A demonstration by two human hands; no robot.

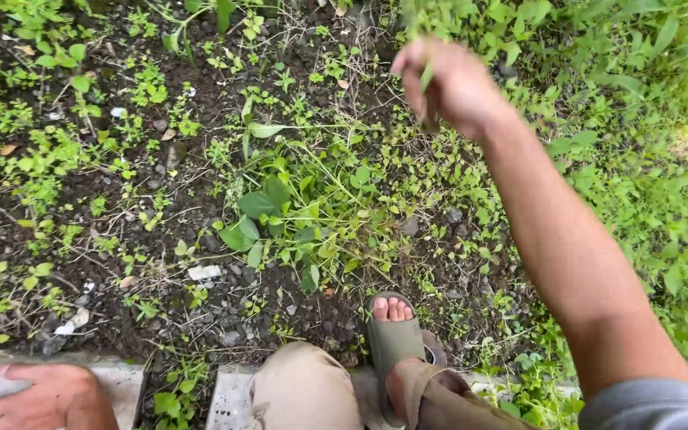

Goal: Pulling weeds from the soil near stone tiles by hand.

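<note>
Small tuft of pulled green weed stems, pinched in right hand at 1 o'clock of frame, raised clear of the ground. Fingers curled together around the stems, thumb closing the pinch; leaves hang down out of the fist, so grip sits at stem base. Arm stretched forward and up, likely to hold the tuft away from the patch.

Directly below, at 6 o'clock from hand: dense clump of broad-leaved green weeds in dark bare soil, centre frame. Thicker green groundcover at 3 o'clock.

Left hand at 7 o'clock, resting on pale grey concrete edging slab, apparently bracing the crouch; fingers mostly cut off by frame edge, can't tell spread or closed.

Foot in olive-grey rubber slide sandal at 6 o'clock, planted at soil edge beside khaki trouser knee.
</note>
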